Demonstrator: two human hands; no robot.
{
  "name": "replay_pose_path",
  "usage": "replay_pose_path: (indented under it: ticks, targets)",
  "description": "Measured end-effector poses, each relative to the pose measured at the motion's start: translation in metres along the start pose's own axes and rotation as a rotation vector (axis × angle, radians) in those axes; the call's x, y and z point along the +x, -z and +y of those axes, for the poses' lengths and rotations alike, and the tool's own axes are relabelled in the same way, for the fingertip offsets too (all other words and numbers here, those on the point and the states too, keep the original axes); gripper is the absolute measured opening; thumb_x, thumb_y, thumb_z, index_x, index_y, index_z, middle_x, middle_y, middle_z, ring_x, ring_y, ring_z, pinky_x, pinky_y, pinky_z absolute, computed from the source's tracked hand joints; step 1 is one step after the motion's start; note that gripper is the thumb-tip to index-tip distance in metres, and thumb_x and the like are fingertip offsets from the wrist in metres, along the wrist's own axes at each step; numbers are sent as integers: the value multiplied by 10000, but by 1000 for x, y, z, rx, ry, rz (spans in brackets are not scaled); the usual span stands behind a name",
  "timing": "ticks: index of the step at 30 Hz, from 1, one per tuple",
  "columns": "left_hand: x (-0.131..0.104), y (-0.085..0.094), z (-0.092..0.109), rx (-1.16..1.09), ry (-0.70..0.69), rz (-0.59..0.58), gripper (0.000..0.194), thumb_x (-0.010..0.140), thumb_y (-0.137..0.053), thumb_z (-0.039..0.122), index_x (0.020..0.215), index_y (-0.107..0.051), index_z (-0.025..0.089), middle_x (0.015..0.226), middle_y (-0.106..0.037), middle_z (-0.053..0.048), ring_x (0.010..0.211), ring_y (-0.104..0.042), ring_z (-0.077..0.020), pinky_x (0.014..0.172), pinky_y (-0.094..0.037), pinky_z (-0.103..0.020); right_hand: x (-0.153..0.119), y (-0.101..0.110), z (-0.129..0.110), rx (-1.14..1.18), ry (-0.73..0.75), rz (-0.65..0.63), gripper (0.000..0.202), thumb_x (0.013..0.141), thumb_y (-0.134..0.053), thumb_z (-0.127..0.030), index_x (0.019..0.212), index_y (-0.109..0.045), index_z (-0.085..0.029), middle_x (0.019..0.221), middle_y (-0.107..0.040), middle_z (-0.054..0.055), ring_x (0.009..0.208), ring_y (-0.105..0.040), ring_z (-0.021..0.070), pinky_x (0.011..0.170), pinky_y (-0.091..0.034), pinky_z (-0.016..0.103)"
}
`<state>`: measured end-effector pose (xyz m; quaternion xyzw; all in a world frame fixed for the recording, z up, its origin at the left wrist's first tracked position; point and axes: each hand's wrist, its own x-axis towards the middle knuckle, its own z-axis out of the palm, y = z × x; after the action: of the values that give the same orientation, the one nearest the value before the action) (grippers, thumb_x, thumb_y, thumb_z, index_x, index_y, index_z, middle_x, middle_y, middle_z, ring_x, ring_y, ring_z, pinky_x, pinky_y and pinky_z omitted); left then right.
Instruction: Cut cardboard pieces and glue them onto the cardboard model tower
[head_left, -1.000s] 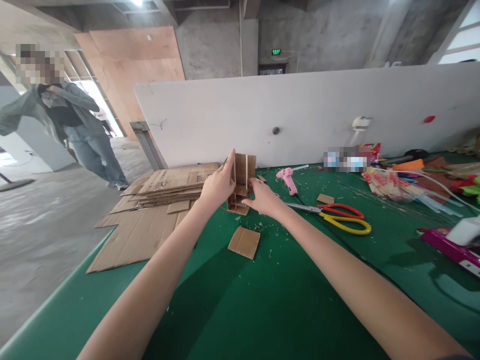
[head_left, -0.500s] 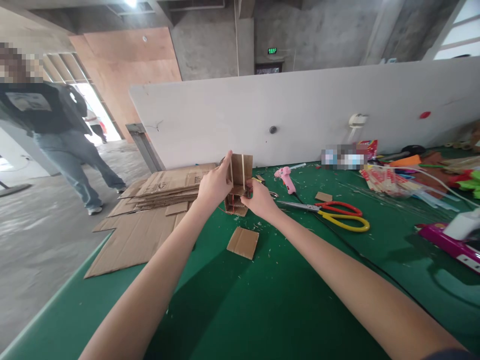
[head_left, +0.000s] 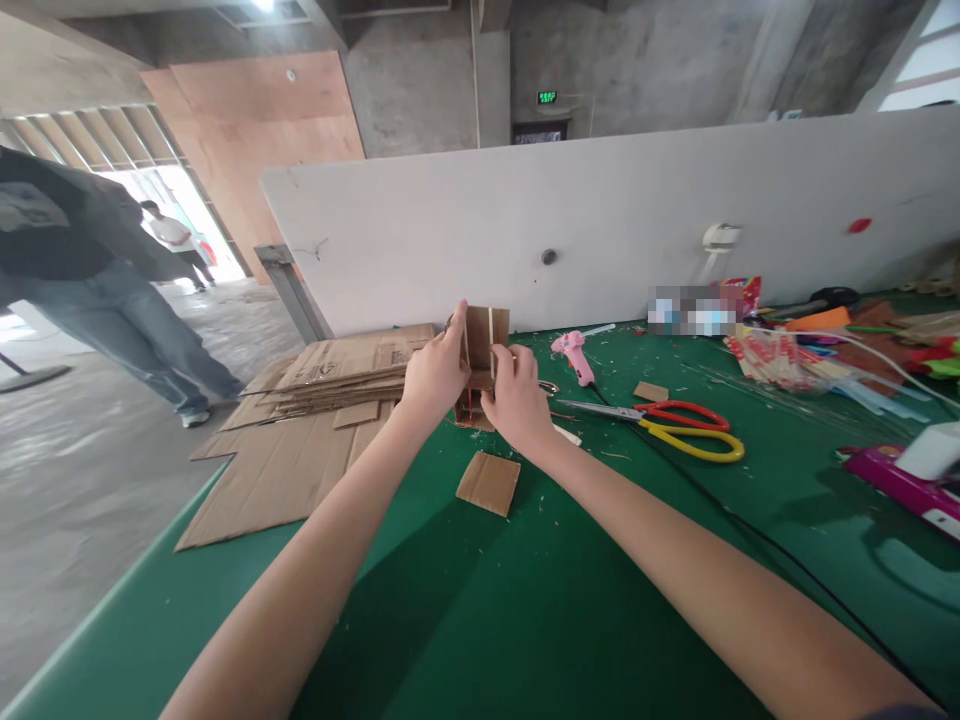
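A small cardboard structure [head_left: 480,338] with pale sticks on its upright panel stands on the green table, its lower box part open toward me with something red inside. My left hand [head_left: 437,372] grips its left side, the fingers reaching up along the panel. On the right side, my right hand [head_left: 521,398] holds the structure with bent fingers over the panel's edge. Nearer to me lies a loose square cardboard piece [head_left: 489,483]. Right of my hands are a pink glue gun [head_left: 574,357] and scissors [head_left: 686,430] with red and yellow handles.
Stacked cardboard sheets [head_left: 300,440] lie at the left of the green table [head_left: 480,620]. A white panel [head_left: 420,240] rises behind. Sticks and craft materials [head_left: 787,358] and a magenta power strip [head_left: 892,480] are at right. A person [head_left: 112,300] stands at left.
My right hand has moved up onto the panel's right edge, its fingers now more bent. A pale strip shows beside its wrist. The standing person has shifted, and another person shows farther back.
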<state>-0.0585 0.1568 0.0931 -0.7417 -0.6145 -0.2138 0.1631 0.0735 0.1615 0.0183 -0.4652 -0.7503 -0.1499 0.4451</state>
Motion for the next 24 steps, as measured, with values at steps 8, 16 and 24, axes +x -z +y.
replay_pose_path:
  ticks: [8, 16, 24]
  targets:
    - [-3, 2, 8, 35, 18, -11, 812, 807, -432, 113, 1514, -36, 164, 980, -693, -109, 760, -658, -215, 662, -499, -310, 6, -4, 5, -406, 315, 38, 187, 927, -409, -130, 906, -588, -178, 926, -561, 108, 830, -434, 241, 697, -318, 380]
    - [-1, 2, 8, 50, 13, -12, 793, 812, -417, 101, 1510, -45, 155, 1009, -680, -121, 764, -663, -211, 659, -500, -302, 22, -15, 8, -386, 380, 86, 200, 920, -422, -120, 819, -583, -181, 805, -562, 76, 789, -409, 234, 672, -249, 373]
    - [-3, 6, 6, 12, -17, -25, 757, 833, -384, 138, 1513, -53, 144, 1083, -674, -140, 793, -667, -230, 674, -510, -320, 32, 2, 6, -371, 324, 7, 146, 912, -456, -171, 869, -596, -176, 904, -582, 102, 862, -424, 260, 739, -276, 408]
